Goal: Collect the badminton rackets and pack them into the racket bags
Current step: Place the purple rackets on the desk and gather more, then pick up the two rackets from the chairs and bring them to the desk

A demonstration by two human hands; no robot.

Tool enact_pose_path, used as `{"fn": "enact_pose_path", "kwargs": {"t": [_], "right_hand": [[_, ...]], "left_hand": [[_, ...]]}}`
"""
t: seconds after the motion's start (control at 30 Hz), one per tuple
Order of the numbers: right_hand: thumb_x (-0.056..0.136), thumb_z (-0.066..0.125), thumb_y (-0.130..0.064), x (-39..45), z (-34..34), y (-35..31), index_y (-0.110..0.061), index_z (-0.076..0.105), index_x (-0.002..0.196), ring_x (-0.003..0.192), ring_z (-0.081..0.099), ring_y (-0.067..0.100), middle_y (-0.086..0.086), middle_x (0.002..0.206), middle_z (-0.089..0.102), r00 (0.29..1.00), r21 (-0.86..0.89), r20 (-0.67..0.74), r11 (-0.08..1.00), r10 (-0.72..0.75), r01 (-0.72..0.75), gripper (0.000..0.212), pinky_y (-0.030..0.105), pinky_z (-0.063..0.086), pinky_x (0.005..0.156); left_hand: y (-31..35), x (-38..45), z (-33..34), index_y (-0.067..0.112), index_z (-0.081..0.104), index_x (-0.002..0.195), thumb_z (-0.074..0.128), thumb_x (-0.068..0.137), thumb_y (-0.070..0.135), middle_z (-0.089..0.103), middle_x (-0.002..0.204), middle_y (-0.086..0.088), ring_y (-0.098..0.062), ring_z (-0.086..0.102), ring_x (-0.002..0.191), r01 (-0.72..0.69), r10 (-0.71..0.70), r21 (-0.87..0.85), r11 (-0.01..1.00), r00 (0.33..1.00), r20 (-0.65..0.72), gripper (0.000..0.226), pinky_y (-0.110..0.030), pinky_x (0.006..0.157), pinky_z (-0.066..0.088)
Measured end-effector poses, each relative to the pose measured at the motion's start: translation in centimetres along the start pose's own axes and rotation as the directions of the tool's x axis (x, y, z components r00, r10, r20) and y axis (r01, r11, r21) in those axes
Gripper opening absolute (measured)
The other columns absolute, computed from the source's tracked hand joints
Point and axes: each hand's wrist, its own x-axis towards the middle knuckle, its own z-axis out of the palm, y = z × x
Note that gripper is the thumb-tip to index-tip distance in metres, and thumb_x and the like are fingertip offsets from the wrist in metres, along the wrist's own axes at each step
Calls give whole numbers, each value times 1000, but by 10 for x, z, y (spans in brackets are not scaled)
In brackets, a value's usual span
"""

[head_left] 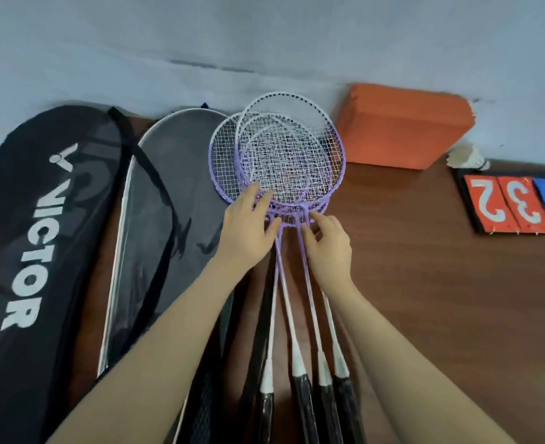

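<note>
Rackets [280, 161], 4 stacked on the table [425, 251] beside 2 bags [168, 219], are gathered but unpacked. Left hand [248, 225] rests relaxed on the frames; right hand [329, 241] pinches the shafts.

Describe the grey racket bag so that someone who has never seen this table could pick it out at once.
Start at the brown table and go to its left end, where two racket bags lie side by side. The grey racket bag is the inner one, between the black VICTOR bag and the purple rackets. Unlike its neighbour, it has white edging and no lettering.
</note>
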Motion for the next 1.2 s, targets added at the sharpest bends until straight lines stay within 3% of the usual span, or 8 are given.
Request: {"fn": "enact_pose_path", "kwargs": {"t": [0.1,0.27,0.43,0.57,0.7,0.8,1.07,1.2], "right_hand": [[90,58,-22,3,7,8,-9,61,118,88,59,31,9,98,59,998,-128,52,991,-40,46,30,38,41,71],[92,54,-32,-2,2,20,-17,57,124,108,52,28,7,113,56,991,-218,136,976,2,27,35,43,33,91],[91,52,-26,-27,-35,30,-18,62,117,95,59,28,4,103,59,993,-146,104,987,-54,69,30,40,42,84],[89,50,-27,-71,-81,44,-18,66,110,83,63,24,0,94,61,996,-82,55,994,-66,71,28,46,50,78],[90,54,-18,-133,-129,72,-14,68,103,78,60,22,0,89,61,1000,-23,13,1000,7,-7,20,47,49,78],[91,55,-15,-185,-165,101,-14,68,103,77,58,16,-4,88,59,999,13,1,999,51,-51,18,38,50,77],[94,50,-14,-335,-269,220,-10,66,109,84,58,14,1,102,61,970,43,47,970,237,-239,23,27,47,78],[94,49,-18,-401,-303,283,-11,64,112,96,59,19,4,110,63,894,40,112,897,434,-440,24,33,47,84]], "left_hand": [[-6,2,7,9,39,138,44,94,39,31,149,-13,-32,22,139,40,-46,67,997,994,97,53,-48,110,21],[-2,-15,4,5,50,130,33,90,42,45,140,-15,-34,40,129,-4,2,35,999,998,66,57,-50,99,36],[24,-38,-7,3,55,122,36,88,37,53,130,-17,-34,47,122,7,-7,-11,1000,1000,15,51,-48,98,37],[61,-73,-12,2,57,120,48,86,27,56,124,-16,-33,51,116,-12,14,-76,997,999,32,43,-47,95,39],[109,-127,-9,5,60,116,50,87,23,58,118,-13,-32,54,109,-68,73,-79,995,996,56,36,-45,89,41],[153,-175,4,7,59,117,52,90,21,57,119,-11,-28,53,111,-67,79,-127,990,992,94,31,-45,92,42],[273,-320,67,12,56,121,50,94,22,52,123,-4,-21,48,115,56,3,-209,976,963,270,29,-42,99,39],[310,-371,105,15,55,122,49,94,24,51,124,-2,-20,48,113,156,-73,-173,972,909,410,30,-43,99,39]]}}
